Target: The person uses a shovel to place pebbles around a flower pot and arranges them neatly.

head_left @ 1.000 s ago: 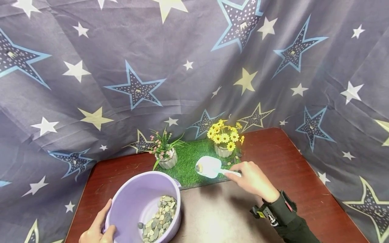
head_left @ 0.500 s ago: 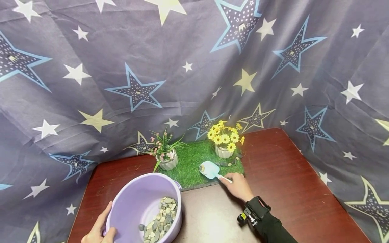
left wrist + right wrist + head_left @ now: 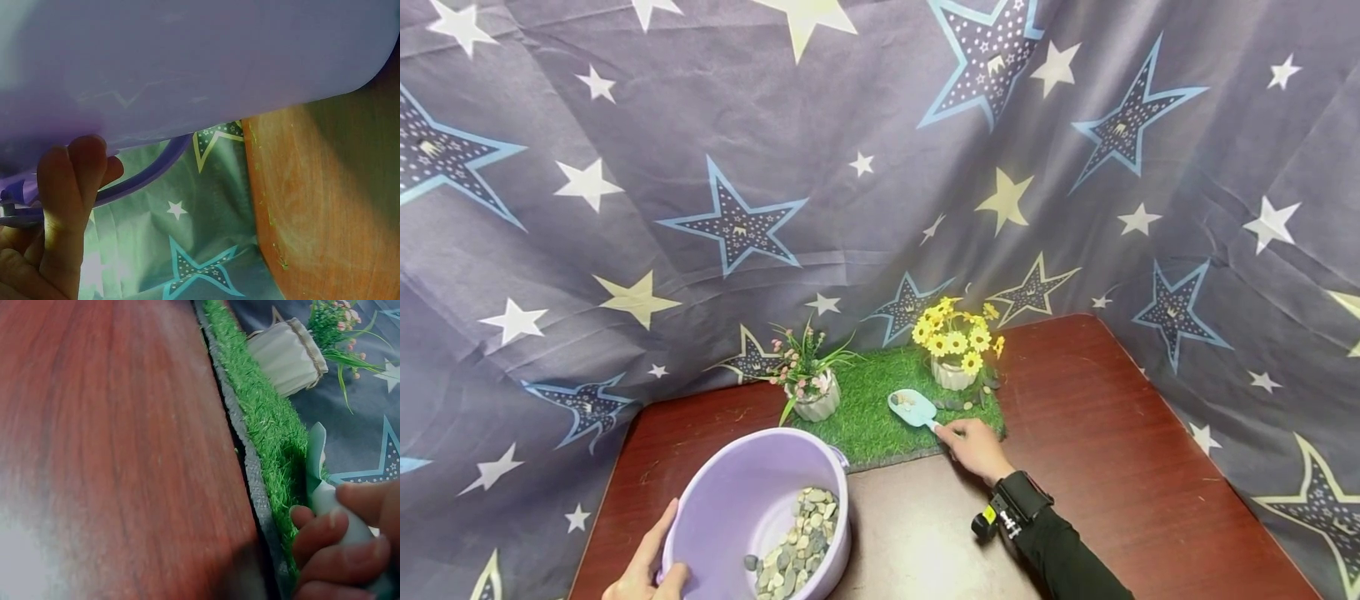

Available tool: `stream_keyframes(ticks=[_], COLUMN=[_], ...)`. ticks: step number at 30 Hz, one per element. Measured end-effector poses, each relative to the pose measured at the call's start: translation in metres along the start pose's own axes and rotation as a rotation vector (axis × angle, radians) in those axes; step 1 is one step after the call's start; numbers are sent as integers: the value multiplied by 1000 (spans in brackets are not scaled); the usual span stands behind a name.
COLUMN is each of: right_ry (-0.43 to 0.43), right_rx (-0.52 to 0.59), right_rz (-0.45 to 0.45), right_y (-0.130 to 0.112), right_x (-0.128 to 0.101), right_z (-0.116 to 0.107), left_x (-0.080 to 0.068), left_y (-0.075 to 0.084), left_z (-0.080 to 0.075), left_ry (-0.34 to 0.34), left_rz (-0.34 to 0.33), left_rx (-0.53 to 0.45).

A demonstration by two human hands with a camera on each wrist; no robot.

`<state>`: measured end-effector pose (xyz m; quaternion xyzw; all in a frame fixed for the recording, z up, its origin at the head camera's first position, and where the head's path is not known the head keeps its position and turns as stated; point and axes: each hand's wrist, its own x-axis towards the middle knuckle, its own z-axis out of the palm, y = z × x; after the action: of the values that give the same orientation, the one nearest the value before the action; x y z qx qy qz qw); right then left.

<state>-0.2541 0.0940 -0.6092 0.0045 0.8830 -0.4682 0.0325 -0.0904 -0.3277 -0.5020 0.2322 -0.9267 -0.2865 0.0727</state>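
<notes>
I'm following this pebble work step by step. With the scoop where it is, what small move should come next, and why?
Probably tip the small scoop beside the yellow flower pot. The right hand holds its handle, a few pebbles lie in its blade, and it is over the grass mat, near pebbles lying at that pot's foot. The left hand grips the purple basin.

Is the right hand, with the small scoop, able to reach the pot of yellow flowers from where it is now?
Probably yes. The right hand holds the scoop over the grass mat, and only open grass lies between it and the yellow flower pot.
</notes>
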Motion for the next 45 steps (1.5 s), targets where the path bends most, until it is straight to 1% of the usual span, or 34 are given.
stream_keyframes(ticks=[2, 7, 13, 16, 19, 21, 23, 26, 30, 33, 36, 40, 42, 45], right_ry=[-27, -97, -132, -187, -263, -312, -351, -388, -418, -441, -459, -476, -482, -484], right_rx=[50, 218, 308, 400, 515, 579, 639, 704, 750, 769, 777, 775, 763, 738], right_rz=[17, 69, 115, 161, 212, 240, 271, 300, 310, 318, 329, 328, 318, 303], right_y=[1, 1, 0, 1, 2, 1, -1, -5, -10, -12, -13, -13, -11, -6], right_x=[1, 1, 2, 4, 7, 7, 8, 7, 7, 8, 9, 9, 9, 9], right_z=[0, -2, -4, -4, -7, -9, -12, -17, -21, -22, -24, -27, -28, -30], left_x=[0, 0, 1, 2, 3, 4, 5, 5, 5, 6, 7, 7, 8, 10], left_y=[-1, 0, 1, -1, -3, -5, -8, -12, -18, -23, -27, -30, -31, -33], left_z=[0, 0, 1, 1, 1, 1, 2, 5, 11, 14, 15, 15, 16, 17], left_ry=[-2, -2, -13, -33, -55, -74, -80, -57, -4, -9, -30, -38, -39, -56], left_rz=[2, -9, -22, -14, 8, 34, 73, 167, 302, 363, 395, 419, 438, 445], left_rx=[8, 13, 21, 28, 25, 3, -34, -103, -194, -246, -261, -281, -299, -322])
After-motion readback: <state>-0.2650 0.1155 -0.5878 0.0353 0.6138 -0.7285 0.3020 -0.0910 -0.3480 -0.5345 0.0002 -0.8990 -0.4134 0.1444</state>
